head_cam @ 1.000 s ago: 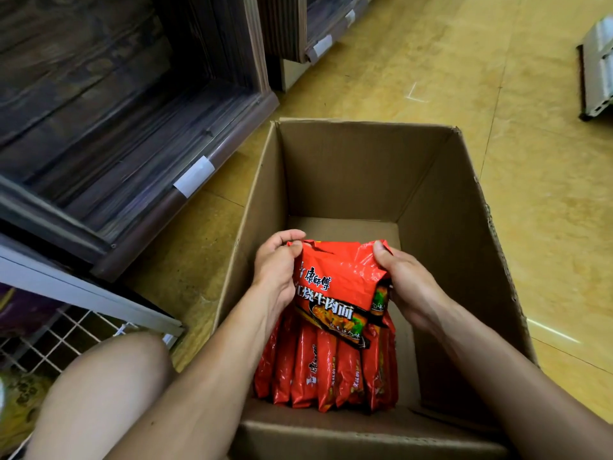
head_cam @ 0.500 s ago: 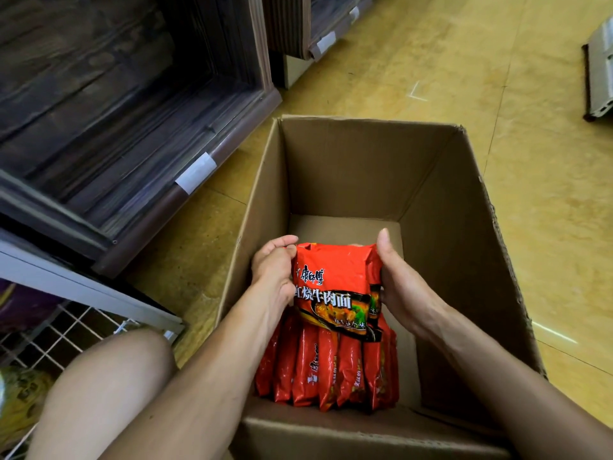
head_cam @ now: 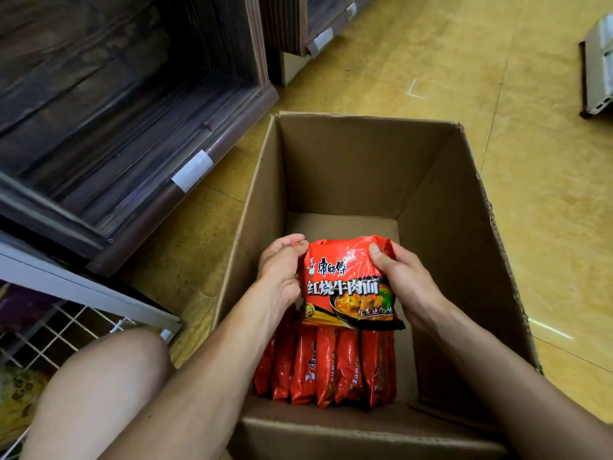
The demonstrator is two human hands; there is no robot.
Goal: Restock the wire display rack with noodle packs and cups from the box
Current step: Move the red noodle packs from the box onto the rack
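Both your hands are down inside the cardboard box (head_cam: 348, 167). Your left hand (head_cam: 280, 277) pinches the red noodle pack (head_cam: 345, 287) at its far-left corner, fingers curled on the edge. Your right hand (head_cam: 404, 287) grips the pack's right side, thumb laid across the front. The pack is held label-up, just above a row of red packs (head_cam: 325, 366) standing on edge at the box's near end. The white wire rack (head_cam: 66, 327) sits near left, beside your knee (head_cam: 109, 376). A dark wooden shelf (head_cam: 132, 111) is at the far left.

Glossy red plastic noodle pack (head_cam: 348, 283), matt brown cardboard box (head_cam: 358, 167), dark wood-grain shelf (head_cam: 126, 127), white wire rack (head_cam: 66, 330)
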